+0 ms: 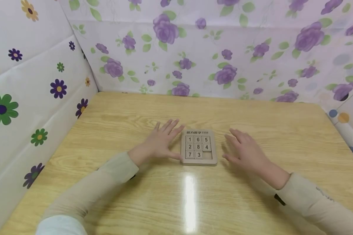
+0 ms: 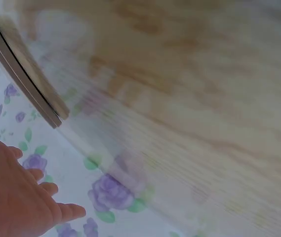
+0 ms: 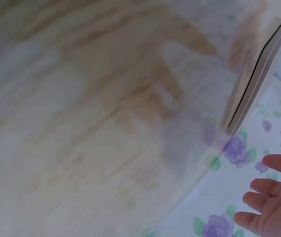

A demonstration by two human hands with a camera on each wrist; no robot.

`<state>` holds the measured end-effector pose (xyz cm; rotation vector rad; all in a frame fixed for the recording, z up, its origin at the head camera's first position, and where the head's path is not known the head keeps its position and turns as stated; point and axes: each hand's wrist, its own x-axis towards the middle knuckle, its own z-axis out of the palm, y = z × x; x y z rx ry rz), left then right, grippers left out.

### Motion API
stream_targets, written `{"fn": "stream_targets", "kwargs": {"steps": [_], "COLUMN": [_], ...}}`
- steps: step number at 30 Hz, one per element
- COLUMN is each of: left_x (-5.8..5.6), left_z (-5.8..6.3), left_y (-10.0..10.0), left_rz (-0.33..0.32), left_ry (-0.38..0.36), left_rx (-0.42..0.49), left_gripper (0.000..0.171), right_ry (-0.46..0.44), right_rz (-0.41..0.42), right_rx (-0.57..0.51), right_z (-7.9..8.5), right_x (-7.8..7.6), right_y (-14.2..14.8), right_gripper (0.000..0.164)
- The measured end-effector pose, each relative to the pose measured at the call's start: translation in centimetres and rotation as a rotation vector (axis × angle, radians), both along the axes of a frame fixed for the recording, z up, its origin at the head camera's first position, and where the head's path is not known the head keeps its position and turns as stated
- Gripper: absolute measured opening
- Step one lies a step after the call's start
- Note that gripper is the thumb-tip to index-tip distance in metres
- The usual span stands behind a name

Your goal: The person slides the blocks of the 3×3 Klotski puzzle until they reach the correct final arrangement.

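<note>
A square sliding number puzzle [image 1: 198, 160] lies flat on the wooden table. Its numbered tiles read 1 6 5, 2 8 4 and 7 3, with the vacant slot at the lower right. To its left, my left hand [image 1: 161, 141] is spread with fingers straight, the thumb tip close to the puzzle's left edge; whether they touch I cannot tell. My right hand [image 1: 247, 150] hovers to the right, fingers relaxed and apart from the puzzle. Both wrist views show the puzzle edge-on, with the left hand [image 2: 17, 192] and right hand [image 3: 278, 197] holding nothing.
The wooden table [image 1: 135, 202] has a glossy, reflective surface. A floral cloth wall [image 1: 176, 58] rises along its back edge. Another patterned wall [image 1: 23, 85] borders the left side, and a dotted cloth [image 1: 347, 114] hangs at the right.
</note>
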<state>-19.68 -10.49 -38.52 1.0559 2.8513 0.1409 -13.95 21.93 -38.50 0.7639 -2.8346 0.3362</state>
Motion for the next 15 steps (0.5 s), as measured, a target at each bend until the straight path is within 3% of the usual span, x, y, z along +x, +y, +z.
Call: {"fn": "stream_targets", "kwargs": {"steps": [5, 15], "left_x": [-0.3, -0.6], "left_z": [-0.4, -0.6], "left_y": [0.7, 1.5], "left_rz": [-0.038, -0.04], "left_ry": [-0.01, -0.081], "left_rx": [-0.002, -0.025], "left_gripper": [0.115, 0.115], "right_ry": [0.031, 0.013], "right_rz": [0.062, 0.163], "right_rx": [-0.013, -0.041], "right_z": [-0.4, -1.0], "right_x": [0.2, 0.8], "right_y": [-0.6, -1.9], "right_gripper": [0.06, 0.059]}}
